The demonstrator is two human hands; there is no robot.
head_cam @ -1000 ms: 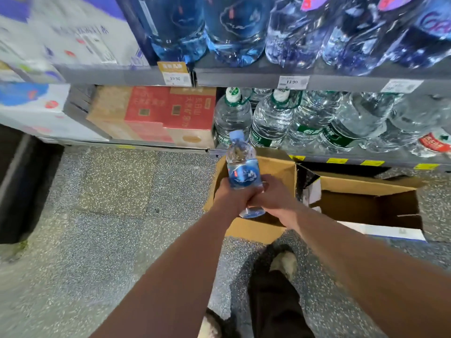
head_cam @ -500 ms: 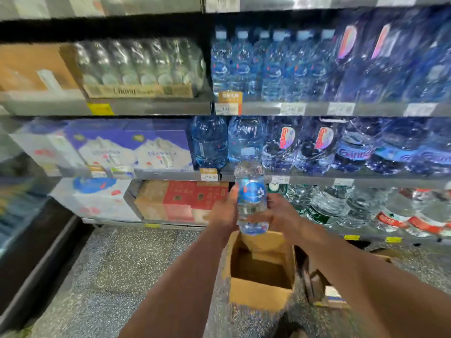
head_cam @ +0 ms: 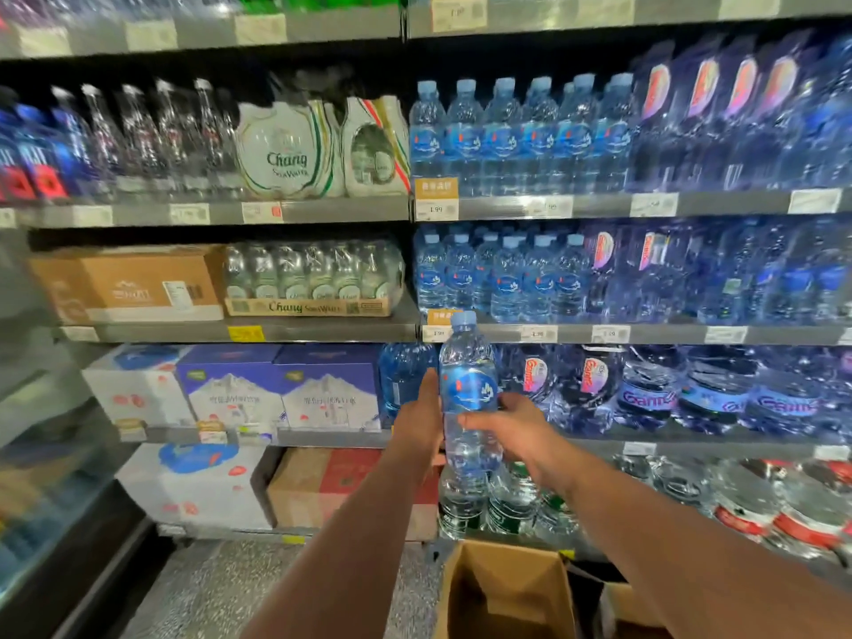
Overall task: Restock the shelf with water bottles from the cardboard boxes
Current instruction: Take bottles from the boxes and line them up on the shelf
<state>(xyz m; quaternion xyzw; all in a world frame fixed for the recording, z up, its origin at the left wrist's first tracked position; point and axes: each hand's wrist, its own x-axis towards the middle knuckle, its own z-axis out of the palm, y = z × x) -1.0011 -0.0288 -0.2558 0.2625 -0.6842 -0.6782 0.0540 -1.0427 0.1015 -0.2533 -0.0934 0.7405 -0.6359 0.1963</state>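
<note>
I hold one clear water bottle (head_cam: 468,394) with a light blue cap and a blue label upright in front of the shelving. My left hand (head_cam: 422,419) grips its left side and my right hand (head_cam: 516,426) wraps its right side. Its cap reaches the edge of the shelf (head_cam: 645,334) that carries matching blue-label bottles (head_cam: 502,279). An open cardboard box (head_cam: 507,588) stands on the floor below my arms; its visible inside looks empty.
More matching bottles (head_cam: 516,131) fill the shelf above. Large Ganten jugs (head_cam: 645,394) sit behind my hands. Chang soda water packs (head_cam: 309,279), a brown carton (head_cam: 133,283) and white and purple cases (head_cam: 276,389) fill the left bays. Speckled floor (head_cam: 230,588) lies lower left.
Both hands have lifted the bottle from above the box up to shelf height. My view has tilted upward, bringing the higher shelves into sight.
</note>
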